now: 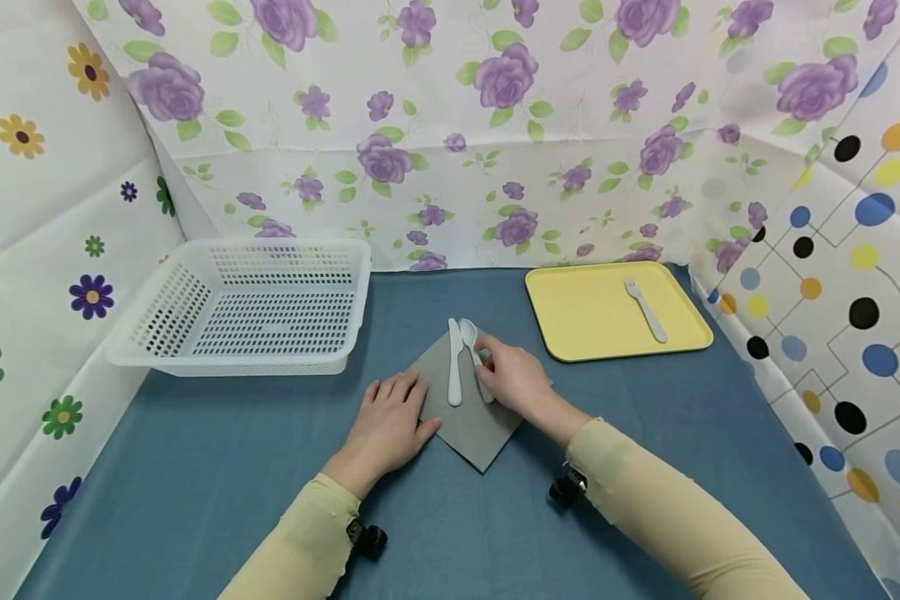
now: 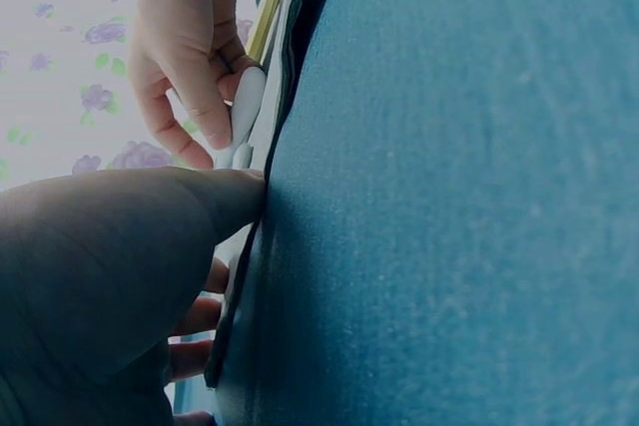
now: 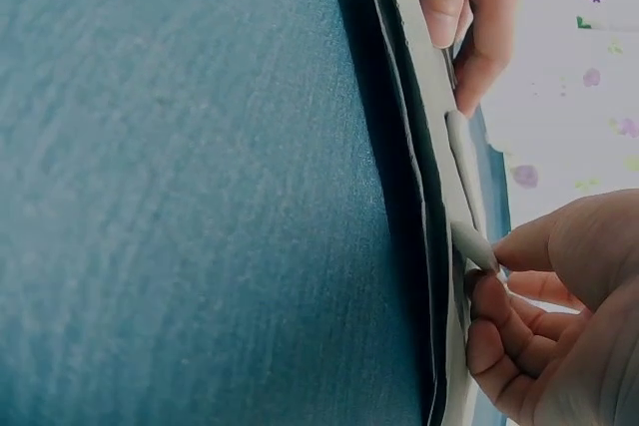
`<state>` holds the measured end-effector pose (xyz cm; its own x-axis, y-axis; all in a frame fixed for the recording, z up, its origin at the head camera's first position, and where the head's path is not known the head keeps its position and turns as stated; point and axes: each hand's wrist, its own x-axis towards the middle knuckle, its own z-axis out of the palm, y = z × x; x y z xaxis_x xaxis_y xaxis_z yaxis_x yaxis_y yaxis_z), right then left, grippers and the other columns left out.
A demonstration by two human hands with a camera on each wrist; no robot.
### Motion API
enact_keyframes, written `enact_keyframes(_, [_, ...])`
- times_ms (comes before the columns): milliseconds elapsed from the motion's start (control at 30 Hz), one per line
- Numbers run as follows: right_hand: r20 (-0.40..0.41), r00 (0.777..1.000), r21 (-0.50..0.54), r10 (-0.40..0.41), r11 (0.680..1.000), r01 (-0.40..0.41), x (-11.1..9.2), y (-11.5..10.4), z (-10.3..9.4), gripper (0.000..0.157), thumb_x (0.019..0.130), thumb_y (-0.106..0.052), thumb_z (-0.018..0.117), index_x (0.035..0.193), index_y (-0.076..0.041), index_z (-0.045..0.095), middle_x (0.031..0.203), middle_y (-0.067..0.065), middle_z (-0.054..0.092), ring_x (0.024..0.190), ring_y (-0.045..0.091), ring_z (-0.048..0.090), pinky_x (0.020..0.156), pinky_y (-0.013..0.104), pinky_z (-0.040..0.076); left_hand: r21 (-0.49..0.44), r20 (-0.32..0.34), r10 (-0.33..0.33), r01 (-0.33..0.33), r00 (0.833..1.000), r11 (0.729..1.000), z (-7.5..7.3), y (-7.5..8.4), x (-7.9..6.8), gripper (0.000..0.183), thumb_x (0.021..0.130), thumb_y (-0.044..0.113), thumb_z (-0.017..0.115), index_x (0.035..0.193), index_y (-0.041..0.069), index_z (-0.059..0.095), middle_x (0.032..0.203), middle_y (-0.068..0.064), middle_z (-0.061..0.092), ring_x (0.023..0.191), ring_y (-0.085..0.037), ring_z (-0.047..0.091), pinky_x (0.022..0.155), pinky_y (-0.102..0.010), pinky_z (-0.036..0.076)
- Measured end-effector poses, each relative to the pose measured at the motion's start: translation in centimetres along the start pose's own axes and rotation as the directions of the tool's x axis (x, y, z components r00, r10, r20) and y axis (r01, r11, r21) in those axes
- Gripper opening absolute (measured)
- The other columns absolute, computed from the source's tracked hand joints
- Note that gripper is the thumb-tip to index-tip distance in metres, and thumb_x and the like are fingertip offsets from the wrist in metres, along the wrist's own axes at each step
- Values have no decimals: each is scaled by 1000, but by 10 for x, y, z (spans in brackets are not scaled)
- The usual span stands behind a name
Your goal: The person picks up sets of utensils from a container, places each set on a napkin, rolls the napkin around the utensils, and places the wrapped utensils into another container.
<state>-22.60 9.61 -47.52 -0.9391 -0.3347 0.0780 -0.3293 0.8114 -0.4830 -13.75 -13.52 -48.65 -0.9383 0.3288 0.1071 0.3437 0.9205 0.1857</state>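
Note:
A folded grey cloth (image 1: pixel 478 440) lies on the table as a diamond, its layered edges showing in the right wrist view. On it, a pale knife (image 1: pixel 454 367) points away from me. Just right of the knife is a pale spoon (image 1: pixel 468 332), bowl at the far end. My right hand (image 1: pixel 516 379) pinches the spoon between thumb and fingers; its handle (image 3: pixel 473 244) shows at the fingertips in the right wrist view. With fingers spread, my left hand (image 1: pixel 388 423) rests at the cloth's left edge, thumb on the near left side.
A white perforated basket (image 1: pixel 348 333) stands at the back left. At the back right, a yellow tray (image 1: pixel 581 312) bears a pale fork (image 1: pixel 647 310). Blue cloth (image 1: pixel 255 467) covers the table, and patterned curtains (image 1: pixel 450 208) enclose its back and sides.

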Motion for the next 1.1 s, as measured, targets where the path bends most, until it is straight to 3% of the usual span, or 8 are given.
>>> enact_keyframes(367, [-23, 998, -50, -63, 997, 61, -3, 1, 3, 33, 107, -17, 75, 138, -8, 70, 86, -2, 69, 63, 12, 59, 57, 35, 51, 11, 10, -2, 2, 1000, 1000, 1, -1, 0, 64, 110, 44, 70, 158, 2, 58, 164, -22, 50, 150, -43, 48, 123, -65, 36])
enact_keyframes(600, [-33, 992, -102, -121, 988, 117, -7, 2, 3, 24, 107, -17, 76, 131, -11, 75, 98, 1, 73, 75, 15, 66, 65, 38, 58, 5, -13, 9, -9, 1000, 1000, 2, -1, 0, 64, 109, 42, 73, 156, 2, 59, 162, -23, 52, 148, -43, 50, 122, -66, 38])
enact_keyframes(867, [-49, 988, -128, -144, 982, 137, -12, 3, 4, 20, 107, -19, 77, 125, -12, 80, 101, 3, 73, 80, 16, 68, 68, 38, 59, -11, -9, 17, -17, 1000, 1000, 2, -2, 0, 64, 109, 41, 73, 156, 1, 58, 162, -24, 52, 149, -45, 49, 122, -67, 37])
enact_keyframes(1100, [-26, 990, -126, -140, 983, 136, -13, 3, 5, 24, 108, -20, 75, 130, -12, 79, 107, 5, 73, 84, 16, 70, 72, 39, 61, 1, -14, 21, -21, 1000, 1000, 0, 0, -1, 61, 109, 38, 74, 155, 0, 60, 160, -24, 53, 148, -44, 51, 121, -66, 39])
